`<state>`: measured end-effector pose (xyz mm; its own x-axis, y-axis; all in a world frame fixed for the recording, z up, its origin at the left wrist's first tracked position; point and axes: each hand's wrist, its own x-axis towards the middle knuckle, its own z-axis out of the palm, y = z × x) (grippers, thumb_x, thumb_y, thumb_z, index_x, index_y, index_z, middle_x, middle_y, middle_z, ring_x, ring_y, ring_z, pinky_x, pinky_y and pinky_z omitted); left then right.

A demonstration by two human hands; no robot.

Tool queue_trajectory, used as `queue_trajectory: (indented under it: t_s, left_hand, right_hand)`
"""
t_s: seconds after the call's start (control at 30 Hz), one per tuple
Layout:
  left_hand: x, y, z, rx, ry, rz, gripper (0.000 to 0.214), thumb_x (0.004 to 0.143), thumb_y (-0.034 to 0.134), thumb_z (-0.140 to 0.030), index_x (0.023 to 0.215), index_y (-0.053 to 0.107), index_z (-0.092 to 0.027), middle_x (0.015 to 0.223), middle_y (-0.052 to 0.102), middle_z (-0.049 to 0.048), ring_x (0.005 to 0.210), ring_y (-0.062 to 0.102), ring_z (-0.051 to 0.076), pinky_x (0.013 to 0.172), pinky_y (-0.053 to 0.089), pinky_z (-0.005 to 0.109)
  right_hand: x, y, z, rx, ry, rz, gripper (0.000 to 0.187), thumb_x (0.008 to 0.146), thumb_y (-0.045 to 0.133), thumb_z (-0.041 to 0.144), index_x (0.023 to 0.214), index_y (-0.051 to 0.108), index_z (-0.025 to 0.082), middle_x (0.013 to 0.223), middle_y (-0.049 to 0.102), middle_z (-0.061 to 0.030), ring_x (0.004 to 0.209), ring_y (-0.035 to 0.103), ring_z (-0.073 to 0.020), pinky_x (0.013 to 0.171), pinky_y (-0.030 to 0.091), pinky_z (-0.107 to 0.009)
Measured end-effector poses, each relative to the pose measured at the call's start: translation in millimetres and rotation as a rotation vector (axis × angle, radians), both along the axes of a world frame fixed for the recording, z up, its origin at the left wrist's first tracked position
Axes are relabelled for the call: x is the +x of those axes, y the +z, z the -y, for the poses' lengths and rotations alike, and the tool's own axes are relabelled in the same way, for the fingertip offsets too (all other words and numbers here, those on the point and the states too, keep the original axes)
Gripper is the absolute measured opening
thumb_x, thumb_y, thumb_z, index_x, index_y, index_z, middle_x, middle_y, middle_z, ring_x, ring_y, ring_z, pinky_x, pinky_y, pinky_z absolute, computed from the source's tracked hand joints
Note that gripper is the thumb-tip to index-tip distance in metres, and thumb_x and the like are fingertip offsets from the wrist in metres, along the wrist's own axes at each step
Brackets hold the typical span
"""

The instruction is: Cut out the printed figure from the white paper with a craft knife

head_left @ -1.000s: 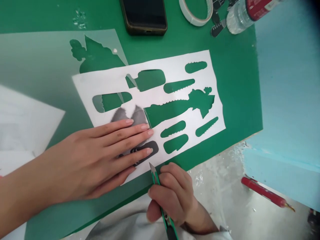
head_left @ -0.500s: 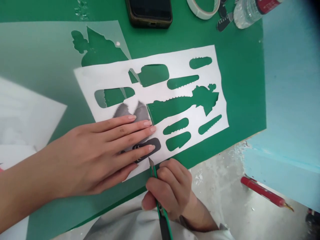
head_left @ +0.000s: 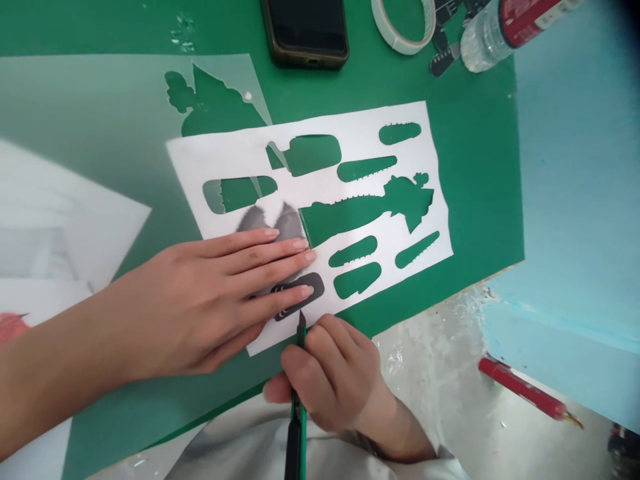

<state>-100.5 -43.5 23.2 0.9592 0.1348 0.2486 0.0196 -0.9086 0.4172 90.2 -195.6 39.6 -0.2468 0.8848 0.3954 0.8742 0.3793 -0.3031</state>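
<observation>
My left hand (head_left: pixel 200 300) lies flat with fingers stretched out, pressing on a white paper sheet (head_left: pixel 360 140) full of cut-out holes. Under its fingers are a dark grey printed rounded shape (head_left: pixel 315 285) and a pair of grey pointed shapes (head_left: pixel 287 220), partly covered. In my right hand (head_left: pixel 333 373) is a green and black utility knife (head_left: pixel 299 420), the fingers wrapped round it. Its blade tip touches or hovers just over the paper, by the lower edge of the dark shape; contact cannot be made out.
The green mat (head_left: pixel 480 200) lies under a translucent sheet (head_left: pixel 120 93) with a cut-out. A phone (head_left: pixel 306 33), a tape roll (head_left: pixel 395 40), dark cut pieces (head_left: pixel 444 61) and a bottle (head_left: pixel 483 43) stand at the back. A red pen-like object (head_left: pixel 523 389) lies lower right.
The knife has turned more upright in my right hand, its tip shifting slightly up at the dark shape's edge. My left hand stays on the paper. The whole view has shifted a little.
</observation>
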Motion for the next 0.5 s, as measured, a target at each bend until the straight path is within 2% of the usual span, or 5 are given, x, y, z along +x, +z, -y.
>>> queue_trajectory:
  t_s: [0.2,0.37,0.5]
  left_hand:
    - [1,0.7,0,-0.03,0.018,0.042,0.047,0.11,0.05,-0.028,0.154,0.061,-0.016,0.17,0.05,0.0097,0.16,0.047,0.023,0.143,0.018,0.037]
    - [2,1.8,1,-0.074,0.033,0.038,0.045,0.111,0.051,-0.03,0.153,0.062,-0.017,0.17,0.05,0.0092,0.161,0.045,0.022,0.141,0.021,0.039]
    - [2,1.4,2,-0.086,0.031,0.031,0.046,0.11,0.053,-0.031,0.153,0.062,-0.017,0.17,0.05,0.009,0.161,0.046,0.023,0.142,0.019,0.037]
  right_hand:
    - [-4,-0.5,3,0.002,-0.031,0.016,0.043,0.12,0.03,0.038,0.087,0.054,0.022,0.064,0.048,0.0019,0.061,0.043,-0.0167,0.059,0.035,-0.031]
    - [-15,12.0,7,-0.13,-0.144,0.064,0.04,0.121,0.028,0.037,0.094,0.053,0.022,0.064,0.049,0.002,0.059,0.042,-0.0172,0.056,0.033,-0.032]
    - [-18,14.5,10,-0.182,-0.166,0.036,0.037,0.12,0.027,0.036,0.095,0.05,0.022,0.062,0.049,0.0022,0.057,0.042,-0.0175,0.054,0.032,-0.033]
